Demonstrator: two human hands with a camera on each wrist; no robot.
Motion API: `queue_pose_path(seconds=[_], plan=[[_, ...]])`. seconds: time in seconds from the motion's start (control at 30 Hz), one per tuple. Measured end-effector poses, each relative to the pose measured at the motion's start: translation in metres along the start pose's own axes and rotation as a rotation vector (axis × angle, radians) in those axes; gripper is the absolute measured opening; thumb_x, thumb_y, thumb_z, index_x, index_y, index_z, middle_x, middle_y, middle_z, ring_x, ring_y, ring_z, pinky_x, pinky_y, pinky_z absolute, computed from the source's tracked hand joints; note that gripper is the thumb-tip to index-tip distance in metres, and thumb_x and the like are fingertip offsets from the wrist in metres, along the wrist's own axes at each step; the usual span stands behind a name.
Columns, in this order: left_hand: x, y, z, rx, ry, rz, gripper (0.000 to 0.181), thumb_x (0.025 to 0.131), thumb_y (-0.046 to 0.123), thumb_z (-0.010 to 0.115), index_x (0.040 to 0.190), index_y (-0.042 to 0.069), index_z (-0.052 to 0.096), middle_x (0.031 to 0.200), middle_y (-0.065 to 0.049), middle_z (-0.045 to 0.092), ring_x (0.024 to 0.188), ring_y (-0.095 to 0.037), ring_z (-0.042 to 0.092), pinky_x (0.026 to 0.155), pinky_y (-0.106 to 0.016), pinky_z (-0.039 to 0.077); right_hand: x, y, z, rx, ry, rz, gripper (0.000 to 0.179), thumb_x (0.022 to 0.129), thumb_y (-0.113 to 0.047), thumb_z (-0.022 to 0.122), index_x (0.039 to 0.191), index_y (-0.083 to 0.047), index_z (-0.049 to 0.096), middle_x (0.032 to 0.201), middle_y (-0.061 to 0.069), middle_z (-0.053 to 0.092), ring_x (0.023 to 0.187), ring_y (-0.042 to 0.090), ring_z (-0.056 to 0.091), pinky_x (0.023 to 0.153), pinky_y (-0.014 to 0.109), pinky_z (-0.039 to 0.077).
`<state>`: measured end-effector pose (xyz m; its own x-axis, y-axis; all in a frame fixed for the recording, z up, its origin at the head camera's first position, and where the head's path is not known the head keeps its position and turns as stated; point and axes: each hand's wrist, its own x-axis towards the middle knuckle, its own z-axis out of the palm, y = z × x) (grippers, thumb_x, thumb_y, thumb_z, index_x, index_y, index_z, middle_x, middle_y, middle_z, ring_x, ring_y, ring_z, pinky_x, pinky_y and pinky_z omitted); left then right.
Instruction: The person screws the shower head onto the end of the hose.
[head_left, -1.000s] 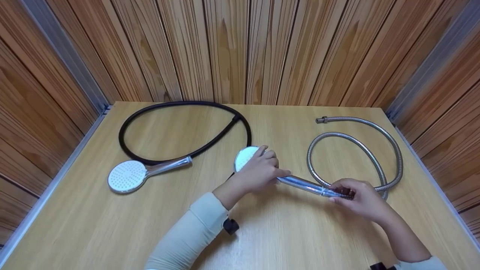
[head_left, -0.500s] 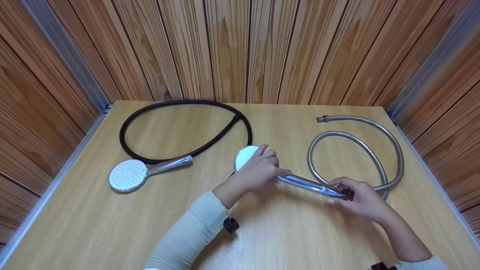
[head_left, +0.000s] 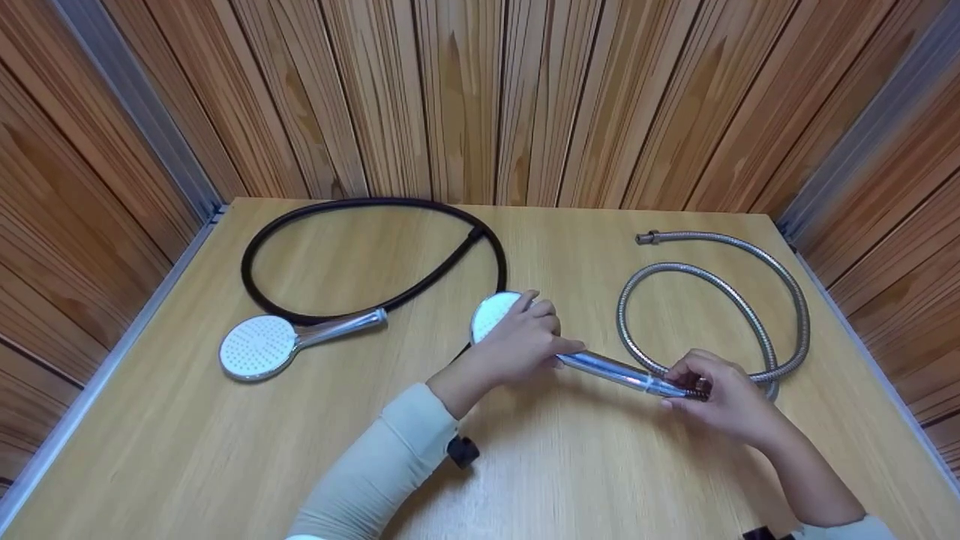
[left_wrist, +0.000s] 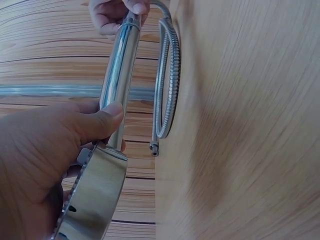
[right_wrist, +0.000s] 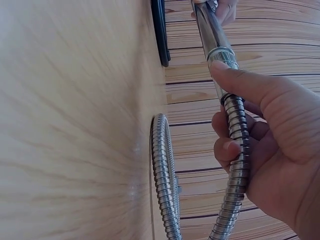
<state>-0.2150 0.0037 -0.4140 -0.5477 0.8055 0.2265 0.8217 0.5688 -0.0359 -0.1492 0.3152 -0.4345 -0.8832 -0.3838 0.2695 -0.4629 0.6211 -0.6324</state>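
Note:
My left hand (head_left: 517, 341) grips a chrome hand shower (head_left: 604, 367) where its round white face meets the handle, holding it over the table. In the left wrist view, my thumb lies along the handle (left_wrist: 120, 65). My right hand (head_left: 720, 394) is at the handle's far end, where a flexible metal shower hose (head_left: 799, 322) meets it. Seen from the right wrist, thumb and fingers pinch the hose's chrome end fitting (right_wrist: 221, 89), which sits in line against the handle. The ribbed hose (right_wrist: 237, 135) runs down past my curled fingers. The threads inside the joint are hidden.
On the wooden table (head_left: 570, 472), another chrome hand shower (head_left: 259, 347) lies at the left. A black hose (head_left: 375, 202) loops behind it, passing close to the held shower. The metal hose's free end (head_left: 646, 238) lies at the back right. Wood-panelled walls (head_left: 465, 105) enclose the table.
The fingers of my right hand have shifted slightly around the hose fitting. My left hand keeps its grip on the hand shower, and both hoses lie as before.

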Motion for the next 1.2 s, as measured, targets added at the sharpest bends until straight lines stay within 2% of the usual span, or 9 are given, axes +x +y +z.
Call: queue_pose_path(seconds=[0.3,0.47,0.57,0.67,0.83,0.93,1.2], plan=[[-0.0014,0.0003,-0.0004,-0.015,-0.032,-0.020,0.040,0.089,0.033,0.072,0.128,0.034,0.065,0.099,0.004,0.065,0.105,-0.017,0.048,0.114,-0.050,0.020,-0.0004,-0.0013,-0.0028,0.044,-0.053,0.016,0.020,0.081,-0.005,0.078,0.098,-0.012,0.069,0.082,-0.003,0.065,0.070,0.010,0.057,0.057,0.024,0.048],[-0.0031,-0.0008,0.0000,-0.030,-0.029,-0.023,0.041,0.088,0.032,0.073,0.129,0.034,0.065,0.100,0.004,0.065,0.105,-0.017,0.048,0.114,-0.049,0.019,-0.0006,-0.0025,-0.0036,0.069,-0.107,0.034,0.022,0.089,-0.007,0.071,0.110,-0.010,0.069,0.088,-0.003,0.067,0.072,0.010,0.057,0.059,0.024,0.047],[-0.0028,-0.0008,0.0001,-0.033,-0.023,-0.021,0.040,0.089,0.031,0.072,0.128,0.034,0.065,0.100,0.004,0.066,0.105,-0.017,0.049,0.114,-0.049,0.019,-0.0003,-0.0039,-0.0030,0.068,-0.104,0.038,0.031,0.085,-0.011,0.075,0.115,-0.009,0.066,0.090,-0.004,0.066,0.075,0.011,0.057,0.061,0.024,0.047],[-0.0019,-0.0005,0.0007,-0.036,-0.009,-0.015,0.040,0.089,0.030,0.073,0.128,0.033,0.066,0.100,0.003,0.066,0.105,-0.017,0.049,0.114,-0.050,0.020,0.0002,-0.0048,-0.0015,0.055,-0.071,0.028,0.042,0.076,-0.012,0.084,0.113,-0.010,0.064,0.092,-0.003,0.064,0.078,0.012,0.057,0.064,0.024,0.048],[-0.0008,-0.0006,0.0016,-0.031,0.026,0.001,0.039,0.087,0.027,0.075,0.125,0.033,0.068,0.096,0.004,0.066,0.101,-0.017,0.050,0.112,-0.051,0.023,0.0007,-0.0027,0.0011,0.051,-0.015,-0.003,0.043,0.067,0.005,0.085,0.101,-0.011,0.062,0.090,-0.003,0.059,0.080,0.012,0.055,0.066,0.022,0.049],[-0.0007,-0.0006,0.0015,-0.032,0.024,-0.002,0.039,0.086,0.026,0.075,0.124,0.033,0.068,0.095,0.004,0.066,0.101,-0.017,0.050,0.111,-0.051,0.023,0.0007,-0.0007,0.0014,0.054,-0.007,-0.011,0.042,0.067,0.011,0.082,0.096,-0.011,0.061,0.087,-0.003,0.059,0.078,0.011,0.055,0.065,0.021,0.049],[-0.0002,-0.0004,0.0010,-0.025,-0.005,-0.014,0.040,0.088,0.028,0.073,0.127,0.034,0.066,0.098,0.004,0.066,0.104,-0.017,0.049,0.112,-0.050,0.022,-0.0005,-0.0011,-0.0005,0.079,-0.009,0.009,0.036,0.069,0.008,0.082,0.093,-0.009,0.063,0.085,-0.002,0.060,0.074,0.012,0.056,0.060,0.023,0.050]])
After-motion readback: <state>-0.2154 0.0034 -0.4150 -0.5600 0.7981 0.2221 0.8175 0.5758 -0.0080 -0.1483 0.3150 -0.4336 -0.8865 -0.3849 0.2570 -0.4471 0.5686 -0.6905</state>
